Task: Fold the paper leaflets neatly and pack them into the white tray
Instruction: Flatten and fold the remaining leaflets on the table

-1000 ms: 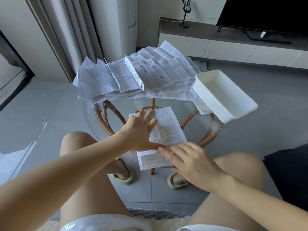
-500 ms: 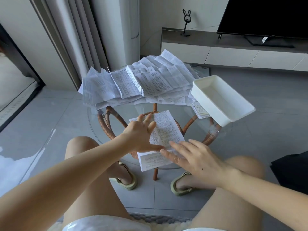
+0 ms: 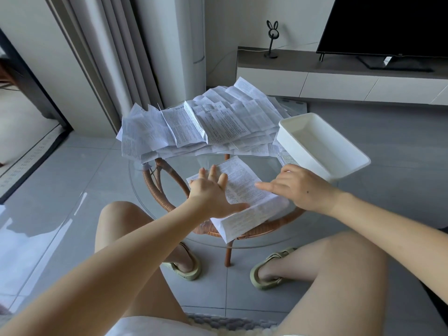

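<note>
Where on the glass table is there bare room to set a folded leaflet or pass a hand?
Bare glass: left of the leaflet, between the pile and the near-left rim of the table; a smaller patch near right, below the right hand and tray. The tray is empty. Crowded: the far half under the pile, the centre under the left hand and leaflet.

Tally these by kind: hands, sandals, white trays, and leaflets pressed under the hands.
Hands: 2 (left hand, right hand)
Sandals: 2 (left sandal, right sandal)
White tray: 1
Leaflet under the hands: 1
Total: 6
</note>
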Available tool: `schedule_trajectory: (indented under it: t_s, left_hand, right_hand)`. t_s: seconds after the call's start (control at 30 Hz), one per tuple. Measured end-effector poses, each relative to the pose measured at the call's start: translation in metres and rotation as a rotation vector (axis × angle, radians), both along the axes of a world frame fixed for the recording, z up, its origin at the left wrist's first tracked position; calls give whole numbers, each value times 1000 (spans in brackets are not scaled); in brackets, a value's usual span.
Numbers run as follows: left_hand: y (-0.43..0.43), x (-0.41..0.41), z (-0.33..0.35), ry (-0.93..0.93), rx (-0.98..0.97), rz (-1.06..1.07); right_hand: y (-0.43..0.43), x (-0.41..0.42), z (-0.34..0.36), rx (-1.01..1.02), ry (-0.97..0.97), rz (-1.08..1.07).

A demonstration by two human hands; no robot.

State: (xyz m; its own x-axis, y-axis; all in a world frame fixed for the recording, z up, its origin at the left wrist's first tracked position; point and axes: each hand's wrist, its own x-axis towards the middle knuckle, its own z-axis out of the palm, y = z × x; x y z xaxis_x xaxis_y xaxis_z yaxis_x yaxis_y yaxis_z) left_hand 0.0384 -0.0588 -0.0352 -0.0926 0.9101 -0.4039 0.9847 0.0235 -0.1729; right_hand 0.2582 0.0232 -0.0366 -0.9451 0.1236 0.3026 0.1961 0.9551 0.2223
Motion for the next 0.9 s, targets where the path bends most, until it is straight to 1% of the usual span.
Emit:
schedule_trajectory:
  t_s: [0.03,0.1,0.13,0.2,0.23,0.27,0.3,0.33,0.4,0.5,0.57,0.63,0.7,0.73,0.8,0.9]
  left_hand:
    - [-1,0,0,-8,5,1]
    - [-2,-1,0,-12,9,-3]
    - [-2,-1,1,-13,9,-3]
    - [-1,-1,0,-9,7,-3]
    - [-1,-1,0,-5,6,-3]
    - [-1,0,0,-2,2,-3]
    - [-1,0,-1,-1,1,0]
    - [-1,-1,-1,0,0,4]
    - [-1,-1,-2,-5,-2,9]
    - [0,-1,-4,-20,-9,17]
    - [0,-1,-4,-24,-11,16]
    - [-2,-1,-3,-22,-6,10]
    - [-2,-1,-3,-18,2,3]
    - [-3,-1,-4,-19,5,0]
    - [-4,-2,-4,-30,9,-1]
    - [-4,-2,-4,-49,7,5]
  right_hand:
    - [0,4,-1,-42,9,-12]
    - [-11,8,-2,-169,71,-110]
    - [-22,5,0,-273,120,-174]
    - [-43,-7,8,-565,199,-276]
    - [-53,-16,12,-713,195,-316]
    - [-61,-23,13,-811,142,-351]
    - [-69,-29,11,-825,92,-373]
    - [-77,-33,7,-793,74,-389]
    - [-90,-33,1,-685,111,-383]
    - [-101,-24,-11,-488,167,-312]
    - [-107,-24,-17,-299,128,-296]
    - [-119,-27,-26,-185,34,-312]
    - [-129,-28,-36,-123,-89,-351]
    - [-131,-25,-41,-105,-118,-360]
    - [-130,-16,-43,-106,-94,-371]
    - [-125,-7,-36,-161,32,-387]
